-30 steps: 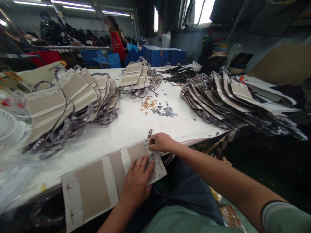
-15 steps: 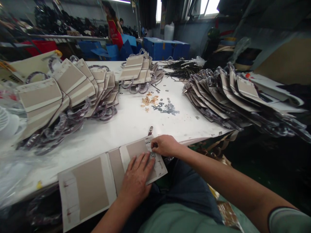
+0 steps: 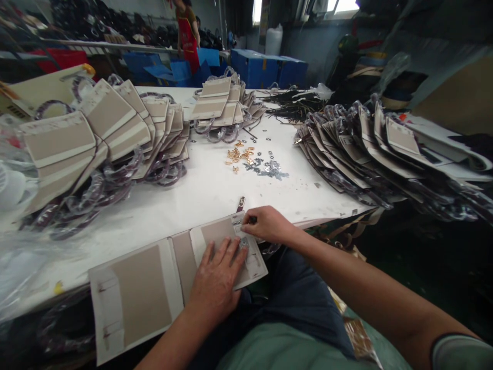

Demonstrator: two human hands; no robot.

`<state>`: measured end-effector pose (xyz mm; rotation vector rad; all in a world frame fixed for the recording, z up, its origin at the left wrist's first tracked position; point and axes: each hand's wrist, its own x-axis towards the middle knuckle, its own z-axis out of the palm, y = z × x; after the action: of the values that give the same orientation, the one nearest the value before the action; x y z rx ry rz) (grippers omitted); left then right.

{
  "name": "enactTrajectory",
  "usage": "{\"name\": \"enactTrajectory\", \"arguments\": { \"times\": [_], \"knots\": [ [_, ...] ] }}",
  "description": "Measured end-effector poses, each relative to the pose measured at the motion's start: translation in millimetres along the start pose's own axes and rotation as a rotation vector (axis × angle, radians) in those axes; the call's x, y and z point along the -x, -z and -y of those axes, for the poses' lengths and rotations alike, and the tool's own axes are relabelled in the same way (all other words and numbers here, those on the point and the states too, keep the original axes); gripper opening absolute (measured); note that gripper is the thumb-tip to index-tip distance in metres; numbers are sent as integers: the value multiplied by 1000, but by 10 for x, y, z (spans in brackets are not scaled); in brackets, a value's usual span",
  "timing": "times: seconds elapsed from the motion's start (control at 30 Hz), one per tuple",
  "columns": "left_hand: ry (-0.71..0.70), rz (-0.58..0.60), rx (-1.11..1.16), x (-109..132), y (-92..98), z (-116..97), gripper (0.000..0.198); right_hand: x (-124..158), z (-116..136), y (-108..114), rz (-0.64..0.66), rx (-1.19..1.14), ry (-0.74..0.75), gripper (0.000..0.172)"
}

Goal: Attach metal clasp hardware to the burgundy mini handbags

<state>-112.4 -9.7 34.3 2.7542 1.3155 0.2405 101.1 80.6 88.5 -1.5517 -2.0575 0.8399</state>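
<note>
A long beige bag panel [image 3: 146,293] with a fold band across its middle lies over the table's front edge and my lap. My left hand [image 3: 217,275] is spread flat on its right half, pressing it down, fingers open. Near the panel's upper right corner, my right hand [image 3: 267,224] is closed, with curled fingers around a small dark thing I cannot make out. Beside the left fingertips, a small metal plate [image 3: 244,241] sits on the panel. A short dark strap with a metal fitting [image 3: 241,202] sticks out beyond the panel's far edge.
Gold-coloured fittings [image 3: 234,155] and thin grey metal plates [image 3: 272,168] are scattered mid-table. Stacked bag pieces with plastic-wrapped handles stand left [image 3: 123,115], behind [image 3: 211,97] and right [image 3: 346,146]. Black strips [image 3: 295,103] lie at the back. A person in a red apron [image 3: 188,41] stands beyond.
My right hand has shifted very slightly at the panel's corner and stays closed. The left hand keeps pressing the panel. The whole view has tilted a little.
</note>
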Motion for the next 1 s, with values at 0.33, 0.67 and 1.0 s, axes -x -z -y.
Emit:
{"name": "enactTrajectory", "arguments": {
  "times": [0.33, 0.67, 1.0],
  "knots": [
    [-20, 50, 6, -63, 50, 50, 80, -96, 161, -33, -465, -1089, 37, 47],
    [-30, -1, 53, -35, -41, 97, 76, -166, 5, -343, -637, -1422, -93, 43],
    [-37, 30, 77, -35, 1, 112, 79, -27, 294, -540, -384, -834, 167, 50]
  ]
}}
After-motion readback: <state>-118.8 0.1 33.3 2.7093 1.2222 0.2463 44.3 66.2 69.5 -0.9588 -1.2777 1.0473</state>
